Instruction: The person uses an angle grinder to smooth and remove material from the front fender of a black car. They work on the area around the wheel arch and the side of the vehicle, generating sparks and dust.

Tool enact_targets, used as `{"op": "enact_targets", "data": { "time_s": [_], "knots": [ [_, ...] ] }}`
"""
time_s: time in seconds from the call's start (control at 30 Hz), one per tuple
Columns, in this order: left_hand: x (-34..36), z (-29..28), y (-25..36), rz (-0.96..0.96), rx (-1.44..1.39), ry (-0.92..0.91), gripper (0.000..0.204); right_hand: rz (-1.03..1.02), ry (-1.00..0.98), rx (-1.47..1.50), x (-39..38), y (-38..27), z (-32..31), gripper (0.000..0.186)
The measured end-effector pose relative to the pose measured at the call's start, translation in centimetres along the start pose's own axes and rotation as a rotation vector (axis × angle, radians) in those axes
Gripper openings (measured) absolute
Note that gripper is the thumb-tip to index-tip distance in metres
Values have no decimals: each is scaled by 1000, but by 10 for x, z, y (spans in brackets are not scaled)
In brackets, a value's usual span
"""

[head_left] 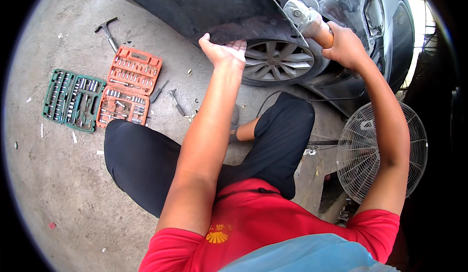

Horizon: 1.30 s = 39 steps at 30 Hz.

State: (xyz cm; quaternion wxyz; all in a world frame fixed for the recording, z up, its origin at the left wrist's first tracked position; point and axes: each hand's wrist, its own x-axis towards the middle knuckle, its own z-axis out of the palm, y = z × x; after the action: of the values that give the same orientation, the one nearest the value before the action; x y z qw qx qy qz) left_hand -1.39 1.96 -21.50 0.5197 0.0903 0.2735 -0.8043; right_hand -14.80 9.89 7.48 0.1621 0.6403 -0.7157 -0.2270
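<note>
My right hand (347,47) is wrapped round the handle of an angle grinder (304,19), its metal head and disc raised beside the edge of a black car body panel (204,8). The disc overlaps the panel's edge in view, and I cannot tell whether they touch. At the panel's lower edge my left hand (224,55) holds it from below, palm turned up, thumb out to the left and fingertips partly hidden. Behind the panel stands the car's wheel (275,61) with its silver spoked rim.
On the concrete floor lie an orange socket set case (135,69), a green socket set case (80,101), a hammer-like tool (108,34) and a small hand tool (176,102). A caged fan (358,150) stands by my right arm. A dark cable (336,99) runs near my knee.
</note>
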Motion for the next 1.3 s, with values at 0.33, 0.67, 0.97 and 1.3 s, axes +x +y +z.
{"op": "enact_targets", "data": {
  "time_s": [0.33, 0.67, 0.97, 1.3],
  "knots": [
    [-3, 0, 2, 17, -22, -22, 71, 21, -103, -35, 0, -6, -15, 53],
    [-1, -1, -2, 17, -43, -27, 71, -45, -19, 6, 10, -7, -21, 53],
    [-2, 2, -6, 17, -78, -9, 72, 13, -20, -79, 7, -16, -31, 54],
    [-7, 5, -4, 9, -129, 41, 71, 99, -66, -193, -5, -30, -35, 54]
  ]
}}
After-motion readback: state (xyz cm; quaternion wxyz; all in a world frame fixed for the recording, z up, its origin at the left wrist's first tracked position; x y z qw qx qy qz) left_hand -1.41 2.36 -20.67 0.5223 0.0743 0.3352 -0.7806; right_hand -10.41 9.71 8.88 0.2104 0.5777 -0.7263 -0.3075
